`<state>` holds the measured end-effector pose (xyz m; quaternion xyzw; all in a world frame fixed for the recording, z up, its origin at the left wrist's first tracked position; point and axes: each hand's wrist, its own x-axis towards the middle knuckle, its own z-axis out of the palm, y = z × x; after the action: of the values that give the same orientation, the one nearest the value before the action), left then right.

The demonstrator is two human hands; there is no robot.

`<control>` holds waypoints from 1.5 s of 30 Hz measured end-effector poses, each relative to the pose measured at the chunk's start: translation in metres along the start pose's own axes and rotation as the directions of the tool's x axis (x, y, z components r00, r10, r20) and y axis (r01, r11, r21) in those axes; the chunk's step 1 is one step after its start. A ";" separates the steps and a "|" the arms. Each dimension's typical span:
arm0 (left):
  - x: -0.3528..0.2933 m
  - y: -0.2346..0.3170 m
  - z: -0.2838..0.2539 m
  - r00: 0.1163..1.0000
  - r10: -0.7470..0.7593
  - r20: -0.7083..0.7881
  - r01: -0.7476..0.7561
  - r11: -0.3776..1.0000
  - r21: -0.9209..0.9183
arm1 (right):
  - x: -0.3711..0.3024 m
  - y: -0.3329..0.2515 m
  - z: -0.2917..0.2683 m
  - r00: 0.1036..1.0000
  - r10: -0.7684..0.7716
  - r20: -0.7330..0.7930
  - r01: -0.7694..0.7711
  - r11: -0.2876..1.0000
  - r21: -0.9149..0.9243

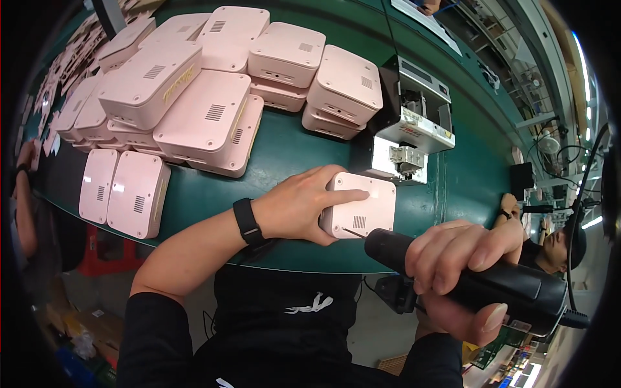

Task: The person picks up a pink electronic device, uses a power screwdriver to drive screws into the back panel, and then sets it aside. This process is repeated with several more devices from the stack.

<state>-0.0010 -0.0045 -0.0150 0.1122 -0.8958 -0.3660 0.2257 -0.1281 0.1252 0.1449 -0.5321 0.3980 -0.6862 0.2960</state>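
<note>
My left hand (294, 204) grips a small pale pink plastic box (378, 202) on the green table, thumb at its near left corner and index finger laid across its top. A vent grille and corner screw holes show on the upward face. In my right hand (462, 255) is a black corded electric screwdriver (388, 247), fingers wrapped round its body. Its thin bit reaches the near left corner of the box, by the screw hole there; whether it sits in a screw I cannot tell.
Similar pink boxes (200, 116) are stacked at the far left, with a pair (137, 194) standing nearer the edge. Beyond my box stands a screw feeder (424, 123). The green table (278, 155) curves round me. Other people work at left and right; a red stool (107, 255) is below.
</note>
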 end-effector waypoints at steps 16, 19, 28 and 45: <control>-0.007 -0.003 0.004 0.999 -0.013 -0.039 0.013 1.000 -0.021 | -0.005 0.037 0.010 0.993 -0.051 0.109 0.053 0.999 -0.009; -0.004 -0.002 0.003 0.999 -0.001 -0.045 0.000 1.000 -0.029 | 0.000 0.028 0.012 0.993 -0.051 0.109 0.059 0.996 -0.069; 0.002 0.004 -0.031 0.935 -0.111 0.336 0.309 0.720 -0.621 | -0.020 -0.064 -0.055 0.865 -0.457 -0.208 0.458 0.888 -0.044; 0.032 0.078 0.055 0.570 0.020 0.821 0.688 -0.557 -0.464 | -0.155 -0.071 -0.161 0.710 -0.309 -0.633 0.277 0.949 -0.152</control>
<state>-0.0586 0.0724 0.0155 0.1493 -0.0882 -0.9702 -0.1695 -0.2426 0.3273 0.1102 -0.3241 0.4017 -0.8564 0.0146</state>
